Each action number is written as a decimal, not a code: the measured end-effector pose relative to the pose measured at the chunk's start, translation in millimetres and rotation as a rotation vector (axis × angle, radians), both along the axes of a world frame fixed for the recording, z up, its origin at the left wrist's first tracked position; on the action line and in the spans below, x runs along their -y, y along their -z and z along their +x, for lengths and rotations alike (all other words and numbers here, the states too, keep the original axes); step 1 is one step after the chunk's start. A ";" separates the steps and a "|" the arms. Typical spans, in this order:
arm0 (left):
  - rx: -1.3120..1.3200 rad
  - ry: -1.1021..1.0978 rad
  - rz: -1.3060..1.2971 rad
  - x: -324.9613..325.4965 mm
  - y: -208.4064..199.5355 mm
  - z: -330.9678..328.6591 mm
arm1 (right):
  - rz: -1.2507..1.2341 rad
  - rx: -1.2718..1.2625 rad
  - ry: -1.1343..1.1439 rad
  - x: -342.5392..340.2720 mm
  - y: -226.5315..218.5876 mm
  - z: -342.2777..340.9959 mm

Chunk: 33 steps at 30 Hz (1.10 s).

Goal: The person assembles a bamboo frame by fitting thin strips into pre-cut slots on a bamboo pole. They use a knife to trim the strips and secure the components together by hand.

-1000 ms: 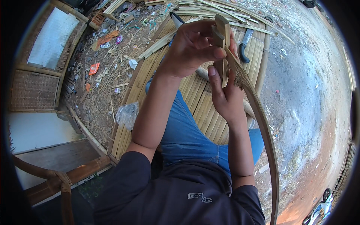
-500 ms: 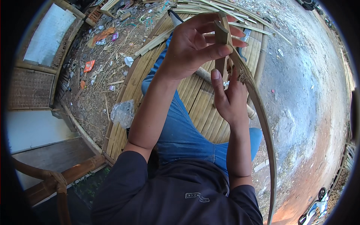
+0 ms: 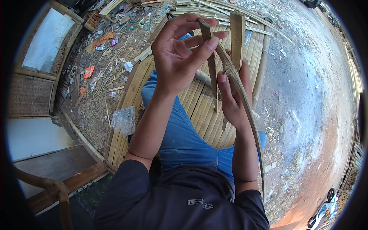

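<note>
My left hand (image 3: pixel 171 57) is raised, its thumb and fingers pinching a bamboo strip (image 3: pixel 212 71) that hangs down to a narrow end. Beside it, my right hand (image 3: pixel 234 105) is closed round bamboo. A long, thin bamboo strip (image 3: pixel 248 105) with a frayed patch near its top passes along the right thumb and curves down past the right forearm. A broad, flat bamboo piece (image 3: pixel 237 36) stands up behind the right fingers. Part of the right grip is hidden by the strips. The upper end of the long strip lies close to the left thumb.
Under my jeans-covered legs (image 3: pixel 184 134) is a bamboo slat platform (image 3: pixel 203 115). Several split strips (image 3: pixel 214 11) lie at its far end. A clear plastic bag (image 3: pixel 124 120) rests at the left edge. Litter covers the ground at left; a motorbike (image 3: pixel 325 211) stands lower right.
My hands have moved apart, the left one to the left with its strip. The broad piece now stands upright at my right hand. The long strip has swung left, nearer my right forearm.
</note>
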<state>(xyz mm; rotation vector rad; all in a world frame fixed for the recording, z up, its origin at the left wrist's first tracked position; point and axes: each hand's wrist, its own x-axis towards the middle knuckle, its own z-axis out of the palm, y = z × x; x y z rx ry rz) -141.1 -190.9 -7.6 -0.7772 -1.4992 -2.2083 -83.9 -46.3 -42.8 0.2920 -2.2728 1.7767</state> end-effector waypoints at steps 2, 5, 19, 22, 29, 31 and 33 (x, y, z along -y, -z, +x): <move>0.004 -0.009 0.005 0.3 1.4 -1.1 | -0.022 0.062 -0.024 1.2 -3.4 1.2; -0.005 -0.003 0.017 3.2 6.1 -3.6 | 0.015 0.076 -0.050 0.1 -8.3 4.8; 0.045 -0.067 -0.002 -4.6 3.6 -9.9 | 0.155 0.026 -0.062 -11.6 -55.3 11.0; 0.102 -0.045 -0.003 -2.9 4.6 -10.7 | 0.176 0.065 -0.073 -8.0 -69.0 10.4; 0.247 0.030 -0.008 -4.4 14.7 -16.9 | 0.230 -0.100 -0.049 -1.4 -63.3 4.4; 0.204 0.063 -0.015 -4.7 16.5 -19.9 | 0.220 -0.080 -0.041 -2.0 -62.0 8.3; 0.176 0.052 -0.015 -4.9 15.6 -20.0 | 0.223 -0.092 -0.037 -3.3 -62.6 10.7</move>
